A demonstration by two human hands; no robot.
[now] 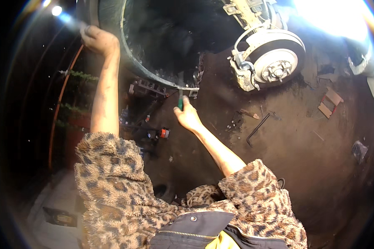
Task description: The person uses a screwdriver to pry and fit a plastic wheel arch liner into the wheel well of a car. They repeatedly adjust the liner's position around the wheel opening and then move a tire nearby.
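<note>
Raised at the upper left, my left hand (102, 41) has its fingers curled at the outer edge of the wheel arch (93, 14); glare partly blurs the fingertips. Near the middle, my right hand (188, 115) grips a green-handled tool (180, 102), whose thin shaft reaches the lower rim of the dark arch liner (147, 74). To the right of the liner, a bare brake disc (282, 56) with caliper (243, 72) is mounted on a strut (247, 14).
Below lies a dirty floor (286, 157) with a bent bar (257, 128), cardboard scraps (329, 103), small loose bits (232, 124), an orange-and-black item (164, 133) and a crumpled wrapper (359, 149). Bright light floods the upper right.
</note>
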